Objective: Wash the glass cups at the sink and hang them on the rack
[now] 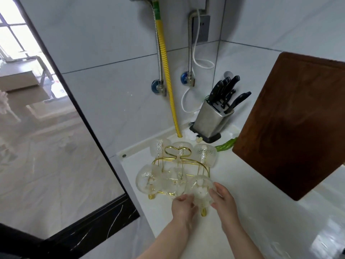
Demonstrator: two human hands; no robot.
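White glossy tabletop (233, 212), running into a tiled corner. Gold wire rack (179, 165) standing near left edge, glass cups (205, 154) hung on it. Steel knife block (211, 120) in far corner. Green pepper (225, 145) beside it. Dark wooden cutting board (291, 124) leaning along right side.

walls: pale grey tiles (104, 43) are seen, meeting at a corner | counter: a white glossy worktop (252, 212) is lit brightly | left: a glass door with a black frame (78, 116) is shown | beyond: daylight is let in by a window (11, 32), and pale furniture (22, 85) is seen
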